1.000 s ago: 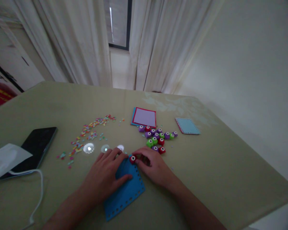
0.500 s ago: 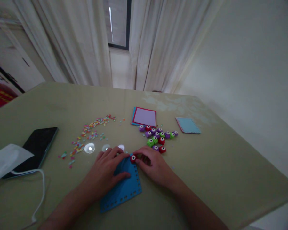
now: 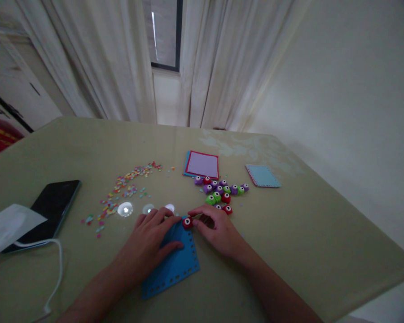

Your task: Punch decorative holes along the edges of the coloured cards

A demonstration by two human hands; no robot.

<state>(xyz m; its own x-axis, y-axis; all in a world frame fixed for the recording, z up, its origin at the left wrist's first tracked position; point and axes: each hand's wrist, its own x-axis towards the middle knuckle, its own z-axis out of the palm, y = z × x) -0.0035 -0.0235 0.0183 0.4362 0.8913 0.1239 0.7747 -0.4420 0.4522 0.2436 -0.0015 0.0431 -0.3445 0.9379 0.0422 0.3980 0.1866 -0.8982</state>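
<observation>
A blue sheet [image 3: 170,269] with small holes along its edges lies in front of me. My left hand [image 3: 151,235] holds it, thumb across the surface and fingers at its far left edge. At the far corner sits a small red one-eyed craft punch [image 3: 187,222], by its look. My right hand [image 3: 215,226] pinches this punch from the right between thumb and index finger. My left index fingertip is close to the punch's left side. Just beyond, several similar purple, green and red punches [image 3: 217,196] are grouped together.
Colourful paper bits [image 3: 131,177] are scattered to the left, near round clear discs [image 3: 125,209]. A dark phone [image 3: 55,204] lies partly under a white mask [image 3: 15,224]. Farther back are a stack of coloured sheets [image 3: 203,164] and a light-blue holed sheet [image 3: 263,176].
The right thumb has shifted very slightly to the right along the red punch. Otherwise the hands, sheet and punch stay almost where they were; the view has shifted a little.
</observation>
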